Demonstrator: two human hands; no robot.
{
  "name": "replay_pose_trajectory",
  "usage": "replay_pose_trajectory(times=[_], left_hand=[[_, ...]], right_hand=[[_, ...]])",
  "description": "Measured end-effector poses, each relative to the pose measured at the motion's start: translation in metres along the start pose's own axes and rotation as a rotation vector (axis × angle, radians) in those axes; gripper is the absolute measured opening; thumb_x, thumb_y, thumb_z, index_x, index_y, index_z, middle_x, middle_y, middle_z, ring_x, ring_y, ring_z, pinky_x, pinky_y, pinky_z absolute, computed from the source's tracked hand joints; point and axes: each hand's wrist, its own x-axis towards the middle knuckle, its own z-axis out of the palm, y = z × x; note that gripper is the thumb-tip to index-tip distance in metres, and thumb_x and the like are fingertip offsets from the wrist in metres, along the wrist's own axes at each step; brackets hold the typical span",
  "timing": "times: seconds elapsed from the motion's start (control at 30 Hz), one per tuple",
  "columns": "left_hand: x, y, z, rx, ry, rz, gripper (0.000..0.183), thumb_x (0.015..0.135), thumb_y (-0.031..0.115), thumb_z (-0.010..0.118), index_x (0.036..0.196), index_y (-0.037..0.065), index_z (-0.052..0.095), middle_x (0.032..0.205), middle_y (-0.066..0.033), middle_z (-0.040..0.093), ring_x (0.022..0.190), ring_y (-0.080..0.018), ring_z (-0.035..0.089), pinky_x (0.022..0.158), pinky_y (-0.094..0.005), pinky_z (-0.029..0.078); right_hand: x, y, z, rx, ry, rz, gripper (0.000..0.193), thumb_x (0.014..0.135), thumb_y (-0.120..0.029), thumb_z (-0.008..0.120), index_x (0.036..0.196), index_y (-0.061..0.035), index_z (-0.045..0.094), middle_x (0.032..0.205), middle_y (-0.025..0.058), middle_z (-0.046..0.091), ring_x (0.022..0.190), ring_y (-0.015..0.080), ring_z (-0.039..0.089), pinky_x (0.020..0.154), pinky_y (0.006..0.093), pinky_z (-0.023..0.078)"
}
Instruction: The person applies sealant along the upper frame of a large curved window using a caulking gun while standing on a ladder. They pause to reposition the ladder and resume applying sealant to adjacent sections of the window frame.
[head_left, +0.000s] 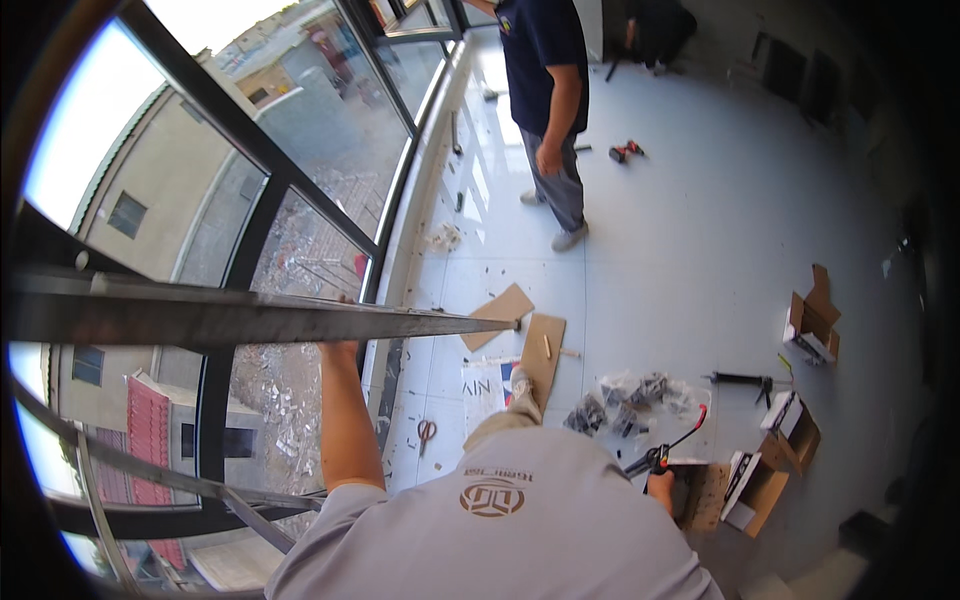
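Hands at window frame and clamp

Left hand (338,347) is raised to a long metal bar (300,318) that runs level across the view from the left edge to its tip over the floor; fingers sit behind the bar's lower edge, so whether they grip it I cannot tell. Right hand (660,487) hangs low at the person's side, clenched on the handle of a red-and-black clamp (668,450), whose bar angles up to the right.

Packages: three open cardboard boxes stand on the grey tiled floor (700,250) at right. One box (812,325) sits alone, flap up, a white carton inside. Two boxes (775,455) lie closer to the clamp, each showing white-and-black cartons. Clear plastic bags (630,400) of dark fittings lie in a heap between them and the person; count unclear. A white printed sheet (485,385) with red and blue lettering lies beside two flat cardboard pieces (520,320).

Other items: one pair of red-handled scissors (427,431) near the window sill; one black caulking gun (740,379) by the boxes; one red tool (626,151) far off, near a second person (550,100) standing by the glass.
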Motion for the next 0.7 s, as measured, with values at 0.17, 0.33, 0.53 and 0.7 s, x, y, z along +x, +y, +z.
replay_pose_trajectory(times=[0.17, 0.33, 0.53, 0.7], left_hand=[[0.011, 0.009, 0.009, -0.433, -0.517, -0.077, 0.050, 0.101, 0.024, 0.052, 0.143, -0.003, 0.052, 0.146, -0.0292, 0.054, 0.132, -0.0422, 0.056, 0.117, -0.0568, 0.044], [-0.066, 0.071, 0.040, -0.279, -0.130, 0.155, 0.065, 0.099, 0.051, 0.059, 0.127, -0.008, 0.055, 0.098, -0.0151, 0.063, 0.089, -0.0248, 0.064, 0.086, -0.0336, 0.057], [-0.054, 0.094, 0.074, -0.055, -0.074, 0.011, 0.037, 0.099, 0.034, 0.070, 0.104, 0.000, 0.057, 0.080, -0.0054, 0.053, 0.070, -0.0150, 0.054, 0.066, -0.0280, 0.050], [-0.023, 0.084, 0.089, -0.066, -0.055, -0.008, 0.033, 0.100, 0.031, 0.069, 0.102, 0.000, 0.057, 0.078, -0.0041, 0.053, 0.068, -0.0146, 0.053, 0.065, -0.0278, 0.049]], right_hand=[[0.020, -0.010, 0.017, 0.020, 0.078, 0.120, 0.036, 0.077, -0.010, 0.065, 0.109, 0.0060, 0.070, 0.109, 0.0317, 0.071, 0.113, 0.0468, 0.067, 0.095, 0.0483, 0.054], [0.036, -0.043, 0.015, -0.032, 0.069, 0.133, 0.038, 0.079, -0.007, 0.061, 0.115, 0.0060, 0.067, 0.106, 0.0261, 0.074, 0.097, 0.0358, 0.073, 0.082, 0.0452, 0.055], [0.099, -0.116, 0.013, -0.123, -0.074, 0.339, 0.036, 0.073, -0.012, 0.068, 0.104, 0.0058, 0.073, 0.102, 0.0273, 0.075, 0.103, 0.0415, 0.072, 0.088, 0.0454, 0.055], [0.131, -0.197, -0.010, -0.034, 0.018, -0.024, 0.020, 0.073, -0.011, 0.071, 0.087, 0.0026, 0.069, 0.068, 0.0147, 0.066, 0.059, 0.0304, 0.065, 0.056, 0.0446, 0.050]])
